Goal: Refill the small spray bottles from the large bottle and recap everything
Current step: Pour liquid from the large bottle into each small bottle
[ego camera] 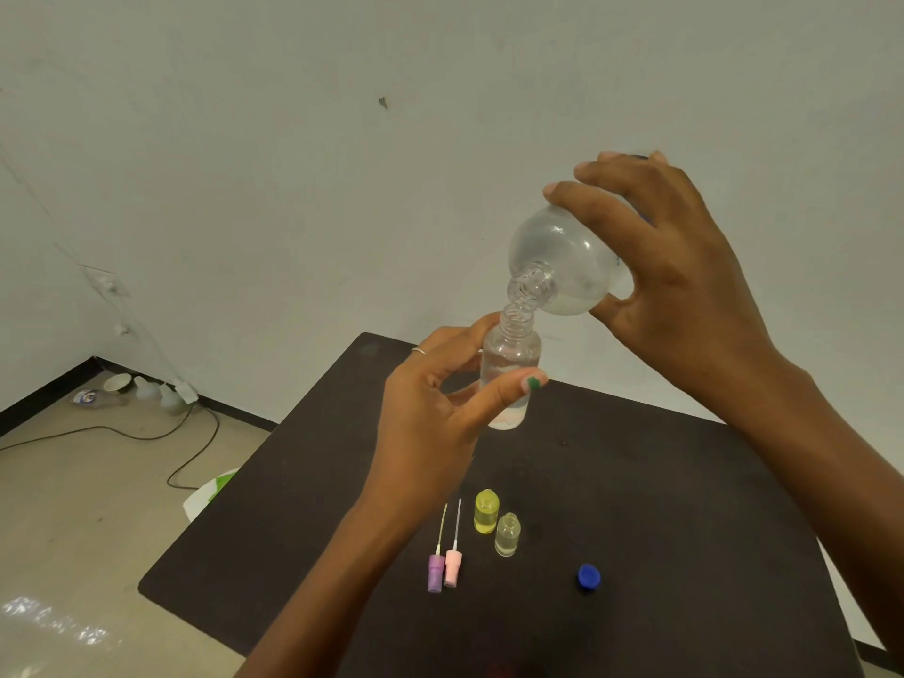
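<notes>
Overhead, right hand (685, 286) wrapped round tilted large bottle (567, 266), left hand (435, 408) gripping small bottle (511, 364), necks touching.

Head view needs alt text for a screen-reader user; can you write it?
Right hand tips a large clear bottle mouth-to-mouth into a small bottle held by the left hand above a dark table. On it: two small bottles, two spray tops, a blue cap.

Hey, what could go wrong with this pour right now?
Both necks are narrow: the large bottle, tipped by the right hand, could spill past the small bottle held in mid-air by the left hand. It could overfill too. Drips might land on the spray heads lying below.
</notes>
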